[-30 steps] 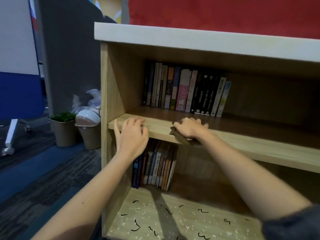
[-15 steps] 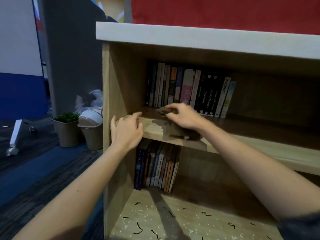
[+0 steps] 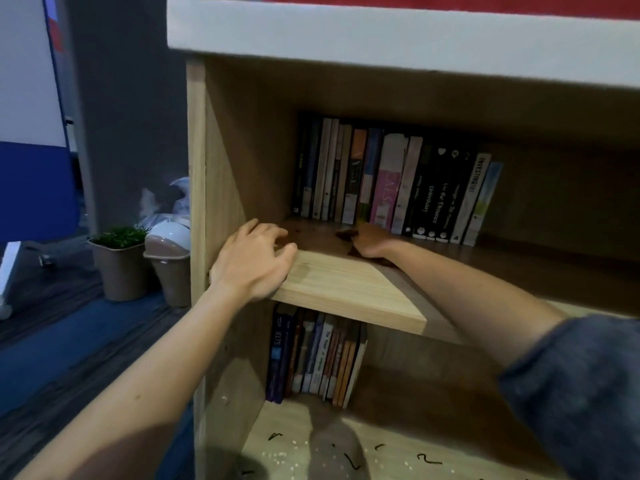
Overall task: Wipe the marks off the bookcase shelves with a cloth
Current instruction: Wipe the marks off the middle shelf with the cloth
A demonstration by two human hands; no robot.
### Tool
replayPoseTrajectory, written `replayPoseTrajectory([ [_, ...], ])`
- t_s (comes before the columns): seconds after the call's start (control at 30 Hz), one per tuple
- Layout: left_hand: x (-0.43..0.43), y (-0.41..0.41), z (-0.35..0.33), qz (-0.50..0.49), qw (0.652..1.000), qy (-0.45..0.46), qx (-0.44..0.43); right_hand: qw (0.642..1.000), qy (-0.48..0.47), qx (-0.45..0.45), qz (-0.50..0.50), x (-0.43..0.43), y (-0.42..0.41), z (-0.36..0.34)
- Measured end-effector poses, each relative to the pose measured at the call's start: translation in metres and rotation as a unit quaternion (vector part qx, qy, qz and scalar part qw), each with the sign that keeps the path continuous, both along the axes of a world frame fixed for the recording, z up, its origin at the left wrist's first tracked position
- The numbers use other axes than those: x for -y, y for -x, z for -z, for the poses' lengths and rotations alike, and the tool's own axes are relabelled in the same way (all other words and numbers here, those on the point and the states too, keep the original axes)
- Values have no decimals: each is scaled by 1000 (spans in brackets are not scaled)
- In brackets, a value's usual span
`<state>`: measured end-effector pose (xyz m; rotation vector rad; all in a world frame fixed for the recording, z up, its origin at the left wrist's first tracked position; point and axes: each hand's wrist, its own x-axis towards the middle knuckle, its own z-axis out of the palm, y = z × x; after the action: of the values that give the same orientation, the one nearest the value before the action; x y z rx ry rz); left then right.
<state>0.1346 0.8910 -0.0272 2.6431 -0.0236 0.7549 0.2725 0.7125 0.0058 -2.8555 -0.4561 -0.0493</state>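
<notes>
**A:** How far along is the wiping?

**B:** Mid-job, I'd judge. The right hand (image 3: pixel 372 241) is at the centre of the frame, deep on the pale wooden shelf board (image 3: pixel 346 285) of the light wood bookcase (image 3: pixel 196 168). It sits on a crumpled brown cloth (image 3: pixel 347 234) that pokes out just left of it, close to the upper row of books (image 3: pixel 391 178). That spot is in shadow, so I cannot tell whether the fingers lie flat on the cloth or bunch it.

**A:** And the other hand?

**B:** The left hand (image 3: pixel 254 263) rests on the board's front left corner, fingers spread and lightly bent, holding nothing.

**A:** What's left to do?

**B:** The lit front of the board looks clean. A few dark specks in the shade beside the left hand may or may not be marks. The bottom shelf (image 3: pixel 294 424), at the lower edge of the frame, carries black squiggly marks (image 3: pixel 353 463) and pale specks, so that one seems not yet wiped.

**A:** Any writing?

**B:** In the upper row a white spine (image 3: pixel 479 178) reads "INVESTING 101", and black spines read "Unbirthday" and "The Distance". A pink one is too blurred to read. In the lower row of books (image 3: pixel 318 358), a dark blue spine (image 3: pixel 277 342) says "IELTS".
</notes>
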Motion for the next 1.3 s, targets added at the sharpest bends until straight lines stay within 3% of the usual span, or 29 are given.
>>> replayPoseTrajectory([
  [0.23,-2,0,0,4,1000,12,2,999,-14,17,-26,-58,-33,-5],
  [0.4,0,0,1,-4,999,38,18,994,-46,-8,-96,-50,-24,-5],
  [0.57,2,3,2,-19,997,64,46,998,5,18,-52,-56,-39,-7],
  [0.77,1,3,3,-16,996,73,55,987,-53,-20,-150,-64,-13,-4],
  [0.93,2,4,3,-14,996,71,47,998,-1,-4,-67,-60,-39,-11],
  [1.07,1,3,2,-17,995,77,58,987,-73,-5,-141,-98,-17,1],
  [1.2,1,3,5,-5,995,74,63,969,-73,-38,-233,-65,8,-1],
  [1.3,-2,-1,5,-2,994,82,79,982,-83,-33,-166,-52,12,-3],
])
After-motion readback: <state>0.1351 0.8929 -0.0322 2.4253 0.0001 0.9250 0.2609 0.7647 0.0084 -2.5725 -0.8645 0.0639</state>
